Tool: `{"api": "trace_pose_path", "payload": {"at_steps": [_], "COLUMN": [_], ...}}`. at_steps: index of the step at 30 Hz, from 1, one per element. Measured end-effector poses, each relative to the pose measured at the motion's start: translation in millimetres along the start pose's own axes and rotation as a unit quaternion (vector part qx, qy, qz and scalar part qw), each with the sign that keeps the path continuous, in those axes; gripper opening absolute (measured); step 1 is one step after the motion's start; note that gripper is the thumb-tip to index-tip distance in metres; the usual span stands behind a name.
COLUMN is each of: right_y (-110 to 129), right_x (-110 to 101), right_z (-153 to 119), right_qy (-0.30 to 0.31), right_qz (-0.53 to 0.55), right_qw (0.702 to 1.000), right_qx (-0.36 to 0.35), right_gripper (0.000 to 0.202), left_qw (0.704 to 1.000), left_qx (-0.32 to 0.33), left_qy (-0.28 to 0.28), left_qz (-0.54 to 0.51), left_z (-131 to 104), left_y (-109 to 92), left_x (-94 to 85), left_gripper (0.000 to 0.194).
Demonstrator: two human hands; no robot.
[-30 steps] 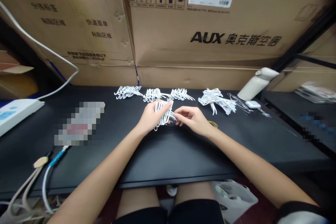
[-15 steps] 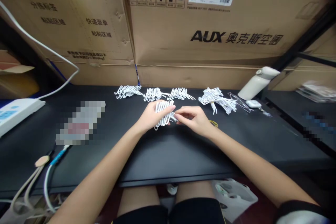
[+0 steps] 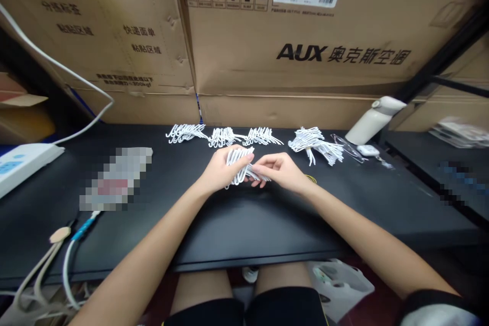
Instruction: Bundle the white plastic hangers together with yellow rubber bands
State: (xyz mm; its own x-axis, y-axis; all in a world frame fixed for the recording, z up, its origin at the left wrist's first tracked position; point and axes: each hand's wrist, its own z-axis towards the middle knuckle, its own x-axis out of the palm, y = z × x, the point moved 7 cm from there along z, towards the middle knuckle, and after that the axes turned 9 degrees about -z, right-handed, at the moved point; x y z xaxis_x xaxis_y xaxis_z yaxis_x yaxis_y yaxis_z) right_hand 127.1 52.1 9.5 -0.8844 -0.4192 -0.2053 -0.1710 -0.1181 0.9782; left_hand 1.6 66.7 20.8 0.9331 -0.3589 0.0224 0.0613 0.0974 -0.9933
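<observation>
My left hand [image 3: 217,172] is closed around a bundle of thin white hooks [image 3: 237,169], with the thumb across the front. The bent ends fan out at its left, and the straight ends point to the right. At those straight ends, my right hand [image 3: 284,172] is closed, its thumb and fingers pinching some of them. Just beyond lie three white hook bunches: one at the left [image 3: 186,133], one in the middle [image 3: 223,136] and one at the right [image 3: 262,136]. A larger white pile [image 3: 316,145] lies farther right, its pieces crossing.
Yellow bands [image 3: 311,179] lie partly hidden behind my right wrist. A white bottle [image 3: 372,123], glasses [image 3: 347,148] and a small white case [image 3: 367,151] are at the right. Cardboard boxes [image 3: 305,81] wall the back of the black table [image 3: 260,234]. At the left is a power strip [image 3: 28,163].
My right fingers have shifted slightly left and curled under the straight ends, which now show more between my hands. The left hand keeps its hold on the bundle.
</observation>
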Motion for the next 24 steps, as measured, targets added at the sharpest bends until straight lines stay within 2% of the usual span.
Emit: {"api": "trace_pose_path", "payload": {"at_steps": [3, 7, 11, 16, 21, 24], "right_y": [-3, -1, 4, 6, 4, 5], "right_x": [0, 1, 0, -3, -3, -3], "right_z": [-1, -2, -2, -2, -2, -4], "right_qy": [0.012, 0.017, 0.014, 0.009, 0.024, 0.028], "right_qz": [0.001, -0.005, -0.02, -0.042, -0.05, -0.057], "right_qw": [1.0, 1.0, 1.0, 0.999, 0.998, 0.998], "right_qx": [0.029, 0.015, -0.016, -0.02, -0.013, -0.022], "right_gripper": [0.035, 0.032, 0.031, 0.035, 0.035, 0.033], "left_qw": [0.998, 0.99, 0.991, 0.988, 0.979, 0.977], "left_qx": [0.025, 0.061, 0.034, -0.015, -0.027, -0.014], "left_qy": [0.01, 0.031, 0.056, 0.122, 0.154, 0.156], "left_qz": [0.051, 0.121, 0.119, 0.088, 0.128, 0.145], "left_z": [-2, -3, -3, -5, -6, -7], "left_y": [-4, -11, -10, -7, -5, -7], "left_x": [1.6, 4.4, 4.7, 5.5, 5.3, 6.3], "left_gripper": [0.03, 0.031, 0.033, 0.038, 0.036, 0.038]}}
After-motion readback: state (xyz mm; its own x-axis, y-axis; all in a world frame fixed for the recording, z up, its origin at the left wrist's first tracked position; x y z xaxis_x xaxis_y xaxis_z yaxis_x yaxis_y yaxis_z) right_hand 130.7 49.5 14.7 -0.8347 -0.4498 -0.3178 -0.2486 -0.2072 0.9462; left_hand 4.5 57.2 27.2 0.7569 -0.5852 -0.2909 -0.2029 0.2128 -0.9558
